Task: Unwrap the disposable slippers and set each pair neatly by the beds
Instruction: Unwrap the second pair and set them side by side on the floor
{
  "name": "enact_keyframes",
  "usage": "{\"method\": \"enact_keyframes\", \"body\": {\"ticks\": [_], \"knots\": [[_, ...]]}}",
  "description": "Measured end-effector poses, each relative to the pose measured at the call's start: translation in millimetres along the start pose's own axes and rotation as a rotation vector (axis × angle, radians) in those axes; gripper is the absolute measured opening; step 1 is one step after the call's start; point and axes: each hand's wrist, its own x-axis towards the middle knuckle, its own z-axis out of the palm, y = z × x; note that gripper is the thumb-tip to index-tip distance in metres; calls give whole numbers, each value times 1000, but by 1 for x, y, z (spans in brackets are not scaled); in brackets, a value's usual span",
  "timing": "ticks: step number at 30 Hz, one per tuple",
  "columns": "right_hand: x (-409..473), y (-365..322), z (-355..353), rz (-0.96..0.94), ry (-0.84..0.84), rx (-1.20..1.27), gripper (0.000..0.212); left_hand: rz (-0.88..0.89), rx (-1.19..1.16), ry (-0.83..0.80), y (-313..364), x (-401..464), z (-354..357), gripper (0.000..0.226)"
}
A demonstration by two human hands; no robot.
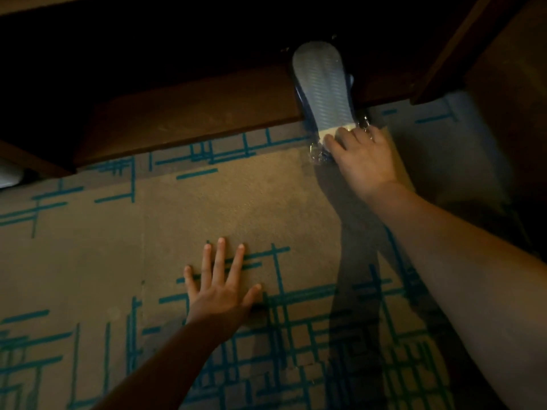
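A pair of disposable slippers in clear plastic wrap lies sole up, half inside a dark low wooden shelf and half over its front edge. The sole is pale grey with a ribbed pattern and a pale band near the heel. My right hand grips the near end of the wrapped slippers, fingers curled over the crinkled plastic. My left hand rests flat on the carpet with its fingers spread, holding nothing.
The floor is a tan carpet with teal line patterns. A dark wooden panel rises at the upper right beside the shelf opening. A pale object shows at the left edge.
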Motion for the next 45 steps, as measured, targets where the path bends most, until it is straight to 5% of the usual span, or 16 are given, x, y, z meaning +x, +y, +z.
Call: {"method": "enact_keyframes", "body": {"ticks": [10,23,25,27,30,32,38,45], "knots": [[-52,-46,5,17,241,326,45,20,-46,2,-1,-2,-2,81],[-202,-95,-6,-146,95,413,45,-1,-139,145,9,-62,44,77],[-213,-101,-7,-146,71,486,49,-17,-397,200,15,-70,41,63],[-218,-107,-10,-145,77,563,49,-133,-1029,244,28,-77,23,29],[-219,-113,-19,-151,121,637,49,-317,-1679,-70,42,-74,-4,28],[-218,-118,-24,-170,132,671,48,-264,-1742,-212,45,-73,-12,28],[-218,-117,-41,-294,46,632,46,-242,-1809,-126,44,-82,-4,22],[-214,-127,-64,-214,79,662,30,-218,-1642,-89,52,-91,-7,13]]}}
